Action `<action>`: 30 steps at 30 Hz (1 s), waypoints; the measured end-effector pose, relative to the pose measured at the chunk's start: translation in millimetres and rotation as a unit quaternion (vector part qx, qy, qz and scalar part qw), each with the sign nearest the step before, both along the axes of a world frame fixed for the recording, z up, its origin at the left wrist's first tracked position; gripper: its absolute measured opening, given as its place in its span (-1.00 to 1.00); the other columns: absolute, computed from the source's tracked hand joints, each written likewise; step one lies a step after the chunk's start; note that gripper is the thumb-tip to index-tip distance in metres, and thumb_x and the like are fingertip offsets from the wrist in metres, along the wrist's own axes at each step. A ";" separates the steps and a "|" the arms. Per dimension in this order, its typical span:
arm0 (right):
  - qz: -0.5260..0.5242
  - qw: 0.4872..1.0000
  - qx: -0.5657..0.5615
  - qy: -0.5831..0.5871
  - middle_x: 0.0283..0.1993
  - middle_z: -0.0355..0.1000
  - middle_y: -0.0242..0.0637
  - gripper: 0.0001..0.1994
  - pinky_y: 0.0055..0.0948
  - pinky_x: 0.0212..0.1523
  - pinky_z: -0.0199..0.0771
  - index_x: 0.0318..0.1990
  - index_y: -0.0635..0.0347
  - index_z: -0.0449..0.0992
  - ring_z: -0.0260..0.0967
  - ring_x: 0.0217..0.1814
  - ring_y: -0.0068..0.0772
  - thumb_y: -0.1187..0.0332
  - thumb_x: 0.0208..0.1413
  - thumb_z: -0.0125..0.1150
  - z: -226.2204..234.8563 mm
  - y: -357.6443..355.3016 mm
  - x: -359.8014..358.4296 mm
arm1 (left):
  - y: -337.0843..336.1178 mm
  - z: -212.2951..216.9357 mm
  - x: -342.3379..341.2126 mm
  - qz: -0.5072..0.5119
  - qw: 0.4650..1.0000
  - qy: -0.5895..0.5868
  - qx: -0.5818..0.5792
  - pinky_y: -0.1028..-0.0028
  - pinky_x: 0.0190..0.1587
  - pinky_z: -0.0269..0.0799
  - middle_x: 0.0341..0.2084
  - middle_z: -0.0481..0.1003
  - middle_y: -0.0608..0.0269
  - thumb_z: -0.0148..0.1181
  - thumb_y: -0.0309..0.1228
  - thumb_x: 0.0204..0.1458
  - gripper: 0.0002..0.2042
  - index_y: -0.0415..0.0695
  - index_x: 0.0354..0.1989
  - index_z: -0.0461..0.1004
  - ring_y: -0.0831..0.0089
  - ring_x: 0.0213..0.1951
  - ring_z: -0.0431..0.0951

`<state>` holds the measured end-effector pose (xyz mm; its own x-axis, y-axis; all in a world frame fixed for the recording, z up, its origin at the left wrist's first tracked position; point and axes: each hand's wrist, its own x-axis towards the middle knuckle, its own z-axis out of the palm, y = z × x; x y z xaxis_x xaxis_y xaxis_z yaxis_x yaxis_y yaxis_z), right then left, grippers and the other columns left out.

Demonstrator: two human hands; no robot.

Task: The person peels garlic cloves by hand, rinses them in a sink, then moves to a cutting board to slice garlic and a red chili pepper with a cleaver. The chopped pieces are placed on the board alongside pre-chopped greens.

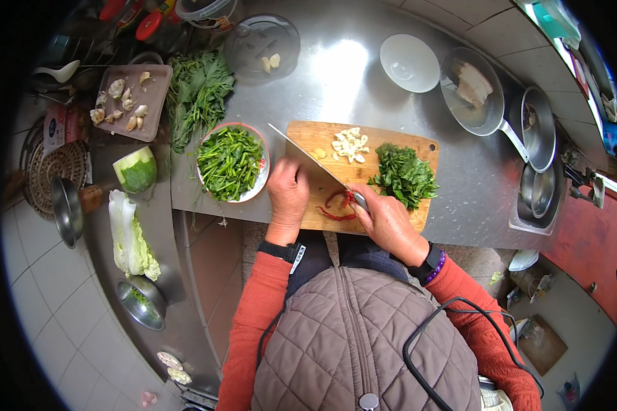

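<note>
Between the hands, the right hand (385, 218) grips a knife (308, 156) over red chilli (336, 205) near the flat, empty left hand (288, 192), risking a nick.

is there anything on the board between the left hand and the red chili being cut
Nothing visible. The left hand rests on the cutting board right beside the red chili, with only the knife blade, held by the right hand, passing close between them.

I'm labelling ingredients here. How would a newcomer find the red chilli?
Start at the wooden cutting board on the steel counter. At its near edge, between the left hand and right hand, lies the red chilli: the board's only red thing, beside pale garlic and leafy greens.
</note>
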<state>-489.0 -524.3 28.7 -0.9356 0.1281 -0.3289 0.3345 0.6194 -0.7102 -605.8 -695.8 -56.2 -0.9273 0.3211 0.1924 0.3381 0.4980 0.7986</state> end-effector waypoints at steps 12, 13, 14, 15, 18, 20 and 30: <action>0.013 0.999 -0.021 -0.047 -0.41 0.49 0.07 -0.70 0.02 -0.34 0.42 0.08 0.11 0.42 0.46 -0.32 0.20 0.32 0.21 0.14 39.9 12.6 9.2 | 5.0 10.2 -0.4 0.011 0.999 0.001 0.051 0.30 -0.28 0.47 -0.38 0.54 0.03 0.20 -0.65 -0.06 -0.89 -0.27 -0.33 0.50 0.08 -0.35 0.55; 0.014 0.999 -0.018 -0.049 -0.41 0.49 0.08 -0.70 0.02 -0.34 0.42 0.08 0.11 0.42 0.46 -0.32 0.20 0.33 0.21 0.14 41.3 12.4 9.1 | 5.0 10.3 -0.9 0.009 0.999 0.004 0.046 0.30 -0.28 0.47 -0.38 0.54 0.02 0.21 -0.65 -0.07 -0.89 -0.27 -0.33 0.50 0.08 -0.35 0.55; 0.015 0.998 -0.013 -0.053 -0.41 0.49 0.08 -0.70 0.02 -0.34 0.42 0.08 0.12 0.42 0.46 -0.32 0.21 0.33 0.21 0.14 41.6 11.8 8.9 | 4.9 10.1 -1.3 0.008 0.999 0.004 0.044 0.30 -0.28 0.47 -0.39 0.54 0.02 0.21 -0.64 -0.07 -0.89 -0.27 -0.33 0.50 0.08 -0.35 0.55; 0.017 0.998 -0.010 -0.053 -0.41 0.49 0.08 -0.70 0.02 -0.34 0.43 0.08 0.12 0.42 0.46 -0.33 0.20 0.33 0.21 0.14 41.4 11.7 8.5 | 4.4 9.8 -1.3 0.007 0.999 0.001 0.043 0.30 -0.28 0.47 -0.39 0.54 0.02 0.21 -0.64 -0.07 -0.89 -0.27 -0.33 0.50 0.08 -0.35 0.55; 0.021 0.998 0.005 -0.053 -0.42 0.49 0.07 -0.70 0.02 -0.34 0.43 0.08 0.12 0.42 0.46 -0.34 0.20 0.33 0.20 0.15 36.6 11.1 7.9 | 2.5 7.0 -0.4 0.008 0.999 -0.020 0.028 0.26 -0.25 0.49 -0.35 0.54 0.00 0.13 -0.65 -0.04 -0.88 -0.26 -0.32 0.52 0.01 -0.30 0.55; 0.025 0.999 0.019 -0.041 -0.42 0.49 0.05 -0.69 0.01 -0.34 0.44 0.08 0.11 0.42 0.46 -0.34 0.19 0.32 0.19 0.15 27.6 7.1 6.6 | 2.0 3.8 0.2 0.003 0.999 -0.002 0.034 0.24 -0.26 0.48 -0.36 0.53 -0.01 0.13 -0.66 -0.05 -0.89 -0.26 -0.33 0.51 -0.02 -0.30 0.54; 0.007 1.000 -0.010 0.029 -0.43 0.50 0.01 -0.67 -0.02 -0.36 0.45 0.11 0.06 0.41 0.48 -0.35 0.15 0.31 0.20 0.15 0.9 5.5 -2.3 | -1.4 2.5 1.7 0.011 1.000 -0.009 -0.005 0.22 -0.29 0.47 -0.38 0.50 -0.02 0.13 -0.64 -0.04 -0.92 -0.26 -0.35 0.50 -0.04 -0.33 0.52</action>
